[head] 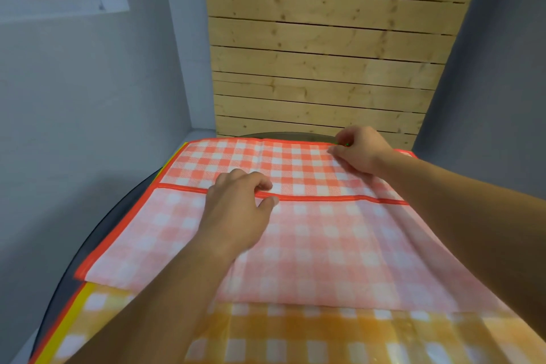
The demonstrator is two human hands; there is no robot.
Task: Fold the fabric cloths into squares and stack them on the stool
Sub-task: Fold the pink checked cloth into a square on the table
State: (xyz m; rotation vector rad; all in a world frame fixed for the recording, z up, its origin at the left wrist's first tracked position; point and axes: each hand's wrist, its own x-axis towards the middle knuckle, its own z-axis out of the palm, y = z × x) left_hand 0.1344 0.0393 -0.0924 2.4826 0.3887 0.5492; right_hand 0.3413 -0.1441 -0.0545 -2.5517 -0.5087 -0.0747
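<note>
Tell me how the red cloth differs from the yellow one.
The red cloth is red-checked, on top; the yellow cloth is yellow-checked, beneath. The red cloth is partly folded, held by the left hand and right hand; the yellow cloth lies spread, unheld. Both have coloured hems.

We have one view only, from the person's head: it looks forward and down, near over the red checked cloth, with the wooden wall far ahead.
</note>
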